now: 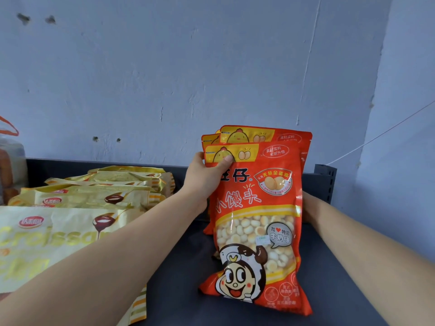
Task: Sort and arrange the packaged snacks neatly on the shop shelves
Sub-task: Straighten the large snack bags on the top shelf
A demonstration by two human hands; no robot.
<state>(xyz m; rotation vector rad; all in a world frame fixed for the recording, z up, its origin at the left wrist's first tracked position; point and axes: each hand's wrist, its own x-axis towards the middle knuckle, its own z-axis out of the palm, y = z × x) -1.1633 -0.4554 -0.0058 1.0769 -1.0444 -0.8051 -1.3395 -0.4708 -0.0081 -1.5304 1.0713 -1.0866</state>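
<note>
left hand [207, 182] up at the top left corner of the front red snack bag [256, 222] — thumb pressed on the printed face, the other fingers round behind, pinching it. the bag stands upright on the dark shelf [188, 267], small round biscuits showing through its clear window. more red bags [266, 135] stand right behind it, tops peeking above. right hand [308, 205] sits at the stack's right side, fingers hidden behind the bags — grip unreadable. over to the left, yellow croissant packs [94, 198] lie in a row on the same shelf, pale blue wall [211, 67] behind
</note>
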